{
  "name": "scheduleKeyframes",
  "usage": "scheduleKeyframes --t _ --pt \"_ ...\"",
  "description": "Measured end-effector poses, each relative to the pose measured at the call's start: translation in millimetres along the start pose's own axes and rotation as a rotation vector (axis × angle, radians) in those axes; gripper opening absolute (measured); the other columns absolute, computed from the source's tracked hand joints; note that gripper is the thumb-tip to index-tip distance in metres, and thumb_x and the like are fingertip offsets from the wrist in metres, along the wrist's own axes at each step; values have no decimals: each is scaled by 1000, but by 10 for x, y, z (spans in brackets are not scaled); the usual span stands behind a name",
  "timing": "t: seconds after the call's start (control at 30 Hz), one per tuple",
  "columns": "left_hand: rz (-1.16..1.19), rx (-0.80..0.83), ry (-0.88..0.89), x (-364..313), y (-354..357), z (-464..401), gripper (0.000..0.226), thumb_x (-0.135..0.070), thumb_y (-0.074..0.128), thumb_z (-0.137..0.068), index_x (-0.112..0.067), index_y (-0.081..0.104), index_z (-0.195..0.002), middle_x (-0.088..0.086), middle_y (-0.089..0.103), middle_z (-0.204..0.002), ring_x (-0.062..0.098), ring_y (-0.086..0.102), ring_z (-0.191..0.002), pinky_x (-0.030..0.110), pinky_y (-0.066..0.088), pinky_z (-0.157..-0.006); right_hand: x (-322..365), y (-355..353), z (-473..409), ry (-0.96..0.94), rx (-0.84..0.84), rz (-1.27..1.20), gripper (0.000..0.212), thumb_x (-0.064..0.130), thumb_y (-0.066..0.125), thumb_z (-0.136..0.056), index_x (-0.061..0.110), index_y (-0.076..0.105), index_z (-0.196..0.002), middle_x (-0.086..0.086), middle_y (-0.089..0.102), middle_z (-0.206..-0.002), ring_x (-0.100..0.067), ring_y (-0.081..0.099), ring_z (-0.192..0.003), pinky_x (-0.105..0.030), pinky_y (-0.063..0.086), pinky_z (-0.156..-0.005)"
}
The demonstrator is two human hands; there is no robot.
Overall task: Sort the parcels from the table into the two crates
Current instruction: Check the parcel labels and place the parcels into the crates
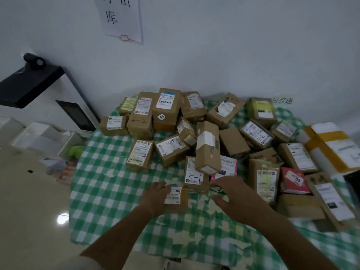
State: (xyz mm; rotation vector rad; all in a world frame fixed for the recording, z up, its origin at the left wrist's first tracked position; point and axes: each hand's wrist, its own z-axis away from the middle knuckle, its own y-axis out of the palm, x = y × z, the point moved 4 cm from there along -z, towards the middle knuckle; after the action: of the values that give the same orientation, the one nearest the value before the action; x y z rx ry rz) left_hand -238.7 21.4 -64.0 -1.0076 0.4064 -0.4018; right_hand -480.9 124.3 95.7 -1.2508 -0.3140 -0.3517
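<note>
Several brown cardboard parcels with white labels lie heaped on a table under a green checked cloth (109, 191). My left hand (155, 197) rests on the left side of a small brown parcel (176, 199) at the front of the heap, fingers curled over its edge. My right hand (231, 195) hovers with fingers spread just right of that parcel, in front of a parcel marked "5-1" (193, 176) and a pink parcel (227, 168). A long brown parcel (207, 147) leans on top of them. No crate is in view.
A red box marked "03" (295, 181) and a yellow-taped white parcel (335, 145) lie at the right. A black and white machine (58, 98) and white boxes (41, 137) stand left of the table. Paper signs hang on the wall behind.
</note>
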Motion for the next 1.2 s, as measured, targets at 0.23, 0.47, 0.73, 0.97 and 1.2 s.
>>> scheduleKeyframes --t 0.23,0.47,0.73,0.97,1.2 --pt "87 -74 85 184 -158 116 59 -54 75 -81 -32 49 -129 -4 48 -141 14 45 -121 31 46 -105 349 33 -101 58 -27 -7 42 45 58 -100 38 53 -141 16 57 -140 -2 48 -123 -19 40 -105" --pt "515 -638 -83 255 -1379 559 61 -62 82 -69 -39 54 -118 -10 48 -121 11 43 -110 30 51 -84 358 -476 -259 80 -98 -122 34 43 60 -100 33 63 -132 11 64 -133 -3 57 -114 -16 44 -95" --pt "804 -1251 139 -606 -3226 896 62 -64 82 -72 -33 57 -120 -9 57 -119 15 55 -111 14 45 -74 960 -2042 -519 -15 -434 -350 100 100 39 -66 42 38 -147 21 62 -131 2 64 -109 -25 59 -83" --pt "937 -1492 331 -1210 -4255 1144 69 -43 90 -77 -18 57 -133 4 58 -136 24 52 -127 -1 42 -90 1296 -3146 -334 -150 -586 -500 104 92 48 -66 54 14 -156 16 64 -135 -12 64 -118 -47 55 -101" --pt "931 -1520 524 -1854 -4621 1415 68 -27 90 -79 -15 57 -138 5 50 -149 21 46 -138 1 35 -104 1262 -3708 -57 -337 -626 -831 70 58 64 -85 56 36 -149 3 59 -138 -25 65 -120 -52 59 -95"
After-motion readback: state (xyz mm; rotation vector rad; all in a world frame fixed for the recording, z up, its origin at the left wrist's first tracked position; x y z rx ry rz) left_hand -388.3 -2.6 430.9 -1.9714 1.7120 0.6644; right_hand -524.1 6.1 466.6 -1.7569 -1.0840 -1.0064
